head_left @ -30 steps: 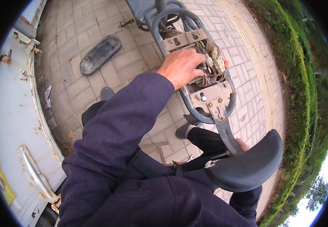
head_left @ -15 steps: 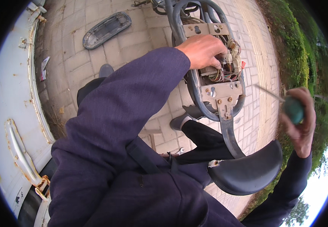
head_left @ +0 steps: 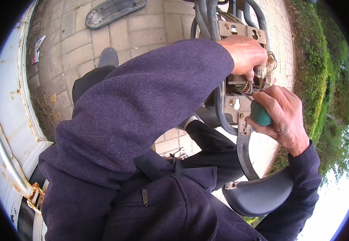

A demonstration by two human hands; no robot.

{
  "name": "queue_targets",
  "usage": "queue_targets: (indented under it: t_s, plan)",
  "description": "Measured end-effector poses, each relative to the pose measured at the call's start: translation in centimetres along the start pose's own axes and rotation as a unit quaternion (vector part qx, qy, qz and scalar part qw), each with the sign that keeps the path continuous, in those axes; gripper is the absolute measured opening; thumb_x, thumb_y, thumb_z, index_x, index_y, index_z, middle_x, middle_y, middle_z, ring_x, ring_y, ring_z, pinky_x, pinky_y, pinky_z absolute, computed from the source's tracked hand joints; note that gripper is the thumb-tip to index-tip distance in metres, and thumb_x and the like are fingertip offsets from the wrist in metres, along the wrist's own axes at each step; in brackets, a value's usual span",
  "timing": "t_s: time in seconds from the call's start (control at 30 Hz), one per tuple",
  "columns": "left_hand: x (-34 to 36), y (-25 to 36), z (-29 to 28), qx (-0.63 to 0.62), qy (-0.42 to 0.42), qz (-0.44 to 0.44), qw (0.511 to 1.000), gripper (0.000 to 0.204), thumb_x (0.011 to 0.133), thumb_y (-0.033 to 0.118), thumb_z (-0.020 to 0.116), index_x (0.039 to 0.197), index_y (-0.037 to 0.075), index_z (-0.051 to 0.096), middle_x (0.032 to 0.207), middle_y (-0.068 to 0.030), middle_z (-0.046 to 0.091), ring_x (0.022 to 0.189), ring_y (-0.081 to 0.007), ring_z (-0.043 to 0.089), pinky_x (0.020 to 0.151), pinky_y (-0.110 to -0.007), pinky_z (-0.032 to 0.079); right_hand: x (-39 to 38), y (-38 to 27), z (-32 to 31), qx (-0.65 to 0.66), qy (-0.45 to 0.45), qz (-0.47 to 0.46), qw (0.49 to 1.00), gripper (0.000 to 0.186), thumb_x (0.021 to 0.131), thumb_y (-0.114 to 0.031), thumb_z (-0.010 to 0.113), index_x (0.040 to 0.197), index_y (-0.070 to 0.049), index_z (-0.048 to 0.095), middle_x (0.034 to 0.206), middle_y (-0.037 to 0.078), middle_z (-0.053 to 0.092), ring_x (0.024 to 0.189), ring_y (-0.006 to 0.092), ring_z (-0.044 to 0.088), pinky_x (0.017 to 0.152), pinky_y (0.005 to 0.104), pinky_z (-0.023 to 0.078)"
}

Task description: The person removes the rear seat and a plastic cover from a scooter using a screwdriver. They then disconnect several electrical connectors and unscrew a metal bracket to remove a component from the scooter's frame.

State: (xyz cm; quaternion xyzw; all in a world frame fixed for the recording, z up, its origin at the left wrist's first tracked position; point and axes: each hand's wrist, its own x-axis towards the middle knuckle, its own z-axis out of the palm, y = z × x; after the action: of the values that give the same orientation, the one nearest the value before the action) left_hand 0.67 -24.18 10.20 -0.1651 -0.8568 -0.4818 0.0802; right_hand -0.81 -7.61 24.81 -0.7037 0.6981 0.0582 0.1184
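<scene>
My left hand reaches into the open tubular frame of a scooter-like vehicle. Its thumb and fingers close around a pale wire connector, partly hidden under the fingers. Thin coloured wires run just below the thumb. Close by on the right, my right hand grips a screwdriver by its round green handle. The thin shaft points up and left toward the wires; I cannot tell whether its tip touches anything. More pale connectors bunch beside my left hand.
A black padded seat or backrest stands on a curved metal bar near my right forearm. A long dark plastic cover lies on the paving. At left is a rusty white metal panel; a hedge runs along the right.
My right hand has swung in from the far right, bringing the screwdriver to the wiring. My left hand stays at the connectors. The whole view has shifted.
</scene>
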Motion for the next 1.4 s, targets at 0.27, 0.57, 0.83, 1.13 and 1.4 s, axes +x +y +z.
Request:
queue_targets:
  t_s: [0.27, 0.57, 0.83, 1.13, 1.4]
  plan:
    - [-0.1, 0.1, -0.1, 0.003, -0.003, -0.009, 1.0, 0.032, 0.076, 0.022, 0.088, 0.101, 0.005, 0.077, 0.098, -0.0128, 0.076, 0.099, -0.0323, 0.074, 0.082, -0.047, 0.057, 0.9, 0.5, 1.8, -0.013, -0.041, -0.014, 0.999, 0.051, 0.072, -0.027, 0.086, 0.114, -0.007, 0.064, 0.09, 0.009, 0.06, 0.074, 0.0309, 0.061, 0.065, 0.0429, 0.051]
    - [-0.2, 0.1, -0.2, 0.011, 0.015, 0.019, 1.0, 0.028, 0.076, 0.018, 0.085, 0.096, 0.001, 0.074, 0.086, -0.0173, 0.074, 0.091, -0.0358, 0.073, 0.077, -0.048, 0.055, 1.2, 0.0, 2.7, -0.075, -0.055, -0.064, 0.994, 0.052, 0.069, -0.019, 0.086, 0.113, -0.01, 0.059, 0.086, 0.006, 0.053, 0.073, 0.0266, 0.058, 0.064, 0.0415, 0.048]
    - [-0.2, 0.5, 0.3, -0.014, 0.038, -0.017, 0.999, 0.028, 0.078, 0.017, 0.085, 0.103, 0.006, 0.077, 0.091, -0.0151, 0.076, 0.092, -0.034, 0.075, 0.078, -0.047, 0.057, 0.6, 0.6, 2.9, -0.078, -0.023, -0.01, 0.997, 0.051, 0.069, -0.02, 0.087, 0.113, -0.007, 0.063, 0.088, 0.009, 0.059, 0.075, 0.0311, 0.06, 0.066, 0.0431, 0.047]
    - [-0.3, 0.7, 0.6, -0.004, 0.044, -0.025, 0.999, 0.028, 0.08, 0.018, 0.085, 0.105, 0.008, 0.078, 0.092, -0.0127, 0.077, 0.093, -0.0318, 0.075, 0.08, -0.045, 0.058, 0.1, 1.3, 3.4, -0.025, 0.016, -0.044, 0.999, 0.048, 0.074, -0.018, 0.086, 0.114, -0.007, 0.061, 0.088, 0.01, 0.059, 0.072, 0.0312, 0.059, 0.063, 0.0423, 0.046]
    - [-0.3, 0.6, 0.5, -0.009, 0.048, -0.027, 0.998, 0.028, 0.08, 0.019, 0.085, 0.104, 0.007, 0.077, 0.093, -0.0132, 0.076, 0.094, -0.0326, 0.075, 0.08, -0.046, 0.057, 0.6, 1.0, 3.5, -0.03, 0.004, -0.049, 0.998, 0.05, 0.073, -0.018, 0.086, 0.115, -0.007, 0.06, 0.087, 0.01, 0.057, 0.072, 0.0315, 0.058, 0.062, 0.0426, 0.046]
